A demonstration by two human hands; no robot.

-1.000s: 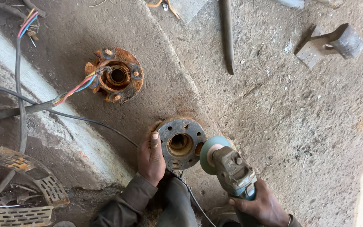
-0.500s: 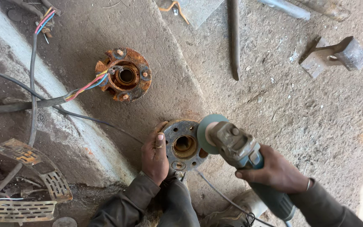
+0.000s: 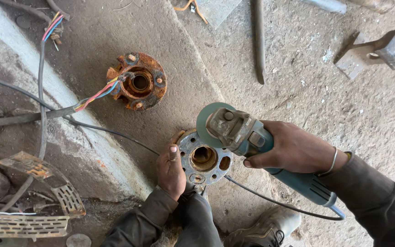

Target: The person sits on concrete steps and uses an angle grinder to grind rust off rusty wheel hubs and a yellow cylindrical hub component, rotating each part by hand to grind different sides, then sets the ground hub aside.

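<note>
Grey hub flange [image 3: 204,158] under teal grinder [image 3: 252,137]

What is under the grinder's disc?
The grinder disc overlaps the upper rim of the grey hub, steadied by the left hand. The right hand holds the grinder. The rim beneath is hidden.
</note>
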